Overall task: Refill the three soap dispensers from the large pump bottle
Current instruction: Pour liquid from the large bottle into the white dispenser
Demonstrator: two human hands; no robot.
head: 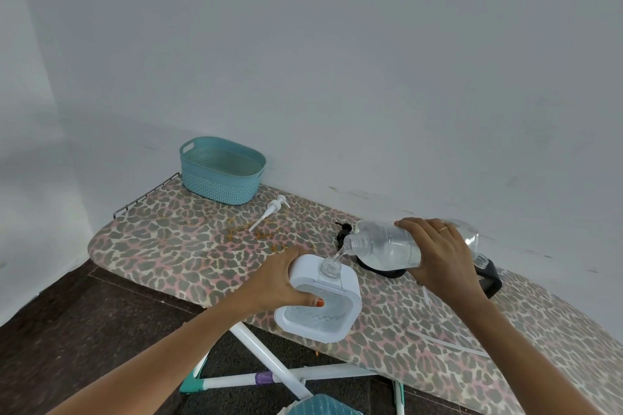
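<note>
My right hand (438,253) grips the large clear bottle (384,244), tipped on its side with its open mouth pointing left. A thin stream of clear liquid runs from it into the open neck of a white soap dispenser (323,296). My left hand (286,283) holds that dispenser by its left side, thumb on the front tray. The large bottle's white pump (269,214) lies loose on the board. A black dispenser (488,276) sits behind my right hand, mostly hidden. A small black pump head (344,232) lies near the bottle's mouth.
Everything rests on a leopard-print ironing board (188,246) against a white wall. A teal basket (220,170) stands at its far left end. White straw-like tubes (448,344) lie on the board near my right forearm. The board's white legs (269,357) and dark floor show below.
</note>
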